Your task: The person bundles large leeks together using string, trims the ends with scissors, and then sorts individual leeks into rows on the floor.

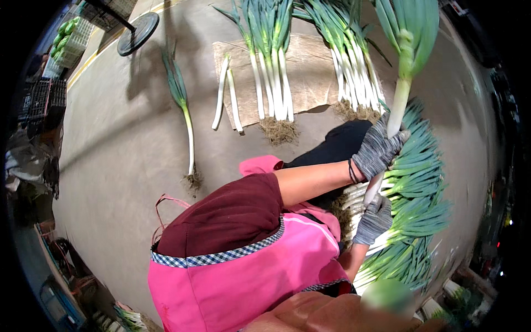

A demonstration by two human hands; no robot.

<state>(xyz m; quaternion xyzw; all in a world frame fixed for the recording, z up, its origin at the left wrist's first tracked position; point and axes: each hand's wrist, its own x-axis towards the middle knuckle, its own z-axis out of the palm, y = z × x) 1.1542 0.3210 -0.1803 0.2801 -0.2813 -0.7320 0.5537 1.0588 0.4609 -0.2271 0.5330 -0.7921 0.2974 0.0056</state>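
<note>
A thick leek (400, 95) slants up in front of me, its broad green leaves towards the top of the view. My left hand (375, 145), in a grey knit glove, grips its white shank. Lower down, my gloved right hand (375, 222) has its fingers around the bottom end of the same leek. Beneath and beside both hands lies a long row of leeks (419, 178), leaves pointing right, white shanks and roots partly hidden by my hands. Two rooted leek bunches, one nearer (274, 83) and one farther right (356, 79), lie by a brown sheet (311, 62).
Two bare white stalks (221, 93) lie at the sheet's left edge. A single rooted leek (188, 133) rests on the concrete floor (116, 137). At upper left are a round pole base (138, 34) and a crate (79, 41) of green produce. More leeks (433, 309) lie at lower right.
</note>
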